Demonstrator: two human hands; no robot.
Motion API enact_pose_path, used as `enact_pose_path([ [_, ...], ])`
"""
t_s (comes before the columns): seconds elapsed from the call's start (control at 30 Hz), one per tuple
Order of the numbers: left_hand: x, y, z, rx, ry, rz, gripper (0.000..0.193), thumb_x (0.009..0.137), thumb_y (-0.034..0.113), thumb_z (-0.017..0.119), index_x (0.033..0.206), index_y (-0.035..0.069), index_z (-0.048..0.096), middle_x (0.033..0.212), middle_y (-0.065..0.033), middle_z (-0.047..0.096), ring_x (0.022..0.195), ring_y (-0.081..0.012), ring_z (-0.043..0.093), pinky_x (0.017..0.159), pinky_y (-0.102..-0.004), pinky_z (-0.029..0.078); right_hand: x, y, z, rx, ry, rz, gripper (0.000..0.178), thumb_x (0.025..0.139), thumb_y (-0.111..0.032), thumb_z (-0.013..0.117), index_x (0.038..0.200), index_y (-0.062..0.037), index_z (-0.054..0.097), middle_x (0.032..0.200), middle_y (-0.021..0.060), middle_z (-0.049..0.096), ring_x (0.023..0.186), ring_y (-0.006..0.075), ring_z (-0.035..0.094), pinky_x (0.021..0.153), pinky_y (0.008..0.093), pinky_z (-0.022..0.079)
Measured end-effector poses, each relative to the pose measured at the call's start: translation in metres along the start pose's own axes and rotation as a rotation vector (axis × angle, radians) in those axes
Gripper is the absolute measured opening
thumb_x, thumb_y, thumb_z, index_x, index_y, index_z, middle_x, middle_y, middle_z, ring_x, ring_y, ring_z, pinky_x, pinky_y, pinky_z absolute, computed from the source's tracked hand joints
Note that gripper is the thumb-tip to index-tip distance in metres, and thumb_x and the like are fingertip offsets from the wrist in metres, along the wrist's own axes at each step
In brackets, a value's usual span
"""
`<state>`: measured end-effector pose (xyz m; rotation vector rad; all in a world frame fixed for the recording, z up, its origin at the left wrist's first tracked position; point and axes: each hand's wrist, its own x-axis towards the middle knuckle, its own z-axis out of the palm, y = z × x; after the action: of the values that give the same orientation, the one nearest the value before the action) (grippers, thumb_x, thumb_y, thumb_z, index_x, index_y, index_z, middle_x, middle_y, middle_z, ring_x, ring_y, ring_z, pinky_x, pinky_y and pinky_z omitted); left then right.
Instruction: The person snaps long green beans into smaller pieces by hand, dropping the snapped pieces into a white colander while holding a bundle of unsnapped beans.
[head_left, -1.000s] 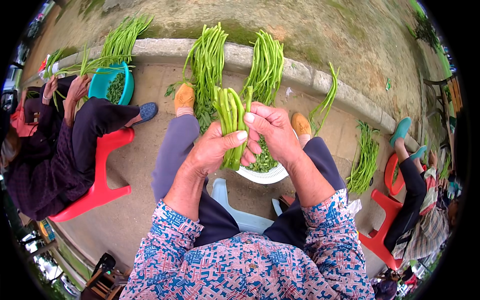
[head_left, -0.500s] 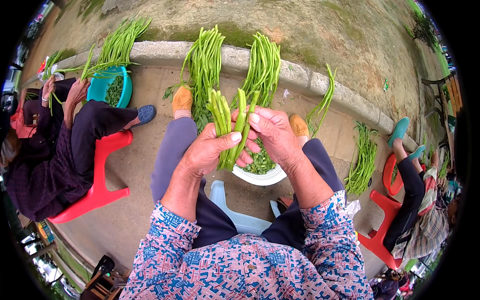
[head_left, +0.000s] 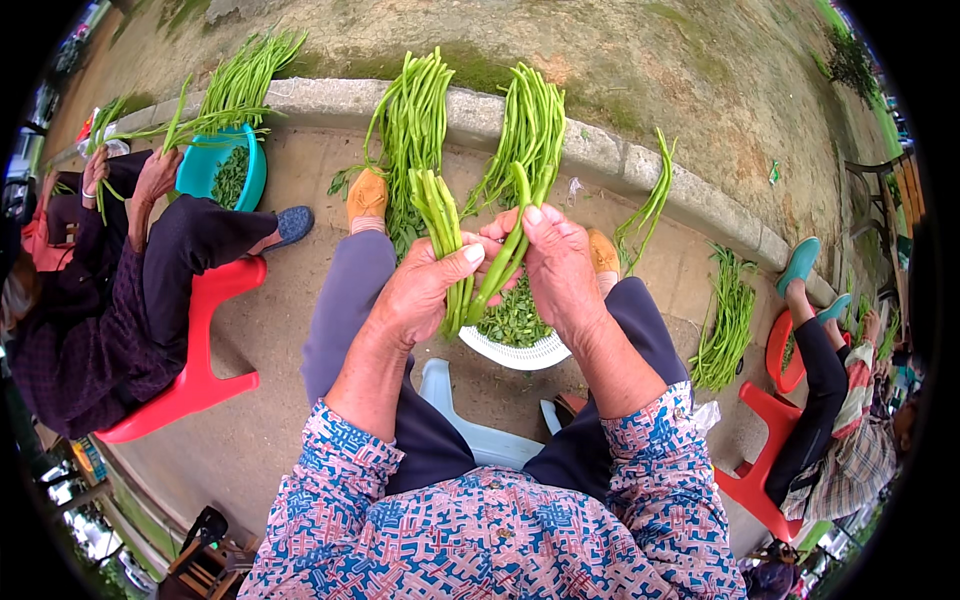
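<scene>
The left hand grips a bunch of long green beans upright, cut ends up. The right hand pinches one bean, tilted right. Beneath sits a white basket; beyond, bean piles line the kerb.

- The basket stands on the ground between the person's knees, just before the stool.
- The left hand and the right hand are above the basket, close together, with a bunch of beans between them.
- Behind the basket, two bean piles lie over the stone curb.
- Right of the basket, another bean pile lies on the ground.
- Far left of the basket, a bowl stands near the curb, beside a seated person.
- Far right of the basket, another person sits.
</scene>
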<state>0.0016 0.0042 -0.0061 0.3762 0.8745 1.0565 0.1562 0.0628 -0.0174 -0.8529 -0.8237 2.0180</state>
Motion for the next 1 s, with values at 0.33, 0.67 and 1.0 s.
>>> enact_pose_path([
  [0.33, 0.000, 0.003, -0.001, 0.196, 0.045, 0.095, 0.036, 0.091, 0.028, 0.055, 0.104, -0.005, 0.059, 0.090, -0.0180, 0.066, 0.074, -0.0193, 0.064, 0.065, -0.0271, 0.052, 0.007, -0.031, -0.013, 0.266, 0.128, -0.104, 0.027, 0.094, -0.030, 0.052, 0.085, -0.0051, 0.052, 0.063, 0.0011, 0.048, 0.049, 0.0110, 0.044, 0.047, 0.0267, 0.041],
  [0.67, 0.000, 0.000, 0.004, 0.268, -0.057, 0.022, 0.027, 0.091, 0.024, 0.055, 0.096, -0.003, 0.059, 0.080, -0.0102, 0.062, 0.066, -0.0155, 0.061, 0.048, -0.0221, 0.046, -0.001, -0.013, 0.013, -0.163, -0.029, 0.077, 0.016, 0.083, -0.008, 0.066, 0.093, -0.0009, 0.057, 0.065, 0.0032, 0.059, 0.046, 0.0066, 0.050, 0.040, 0.0202, 0.037],
  [1.0, -0.002, 0.004, 0.003, 0.348, -0.095, -0.069, 0.025, 0.090, 0.022, 0.056, 0.099, -0.001, 0.058, 0.082, -0.0081, 0.061, 0.064, -0.0147, 0.060, 0.048, -0.0240, 0.047, -0.001, -0.010, 0.004, -0.152, -0.048, 0.104, 0.007, 0.085, -0.010, 0.063, 0.087, -0.0040, 0.058, 0.065, 0.0020, 0.059, 0.046, 0.0074, 0.049, 0.041, 0.0200, 0.037],
])
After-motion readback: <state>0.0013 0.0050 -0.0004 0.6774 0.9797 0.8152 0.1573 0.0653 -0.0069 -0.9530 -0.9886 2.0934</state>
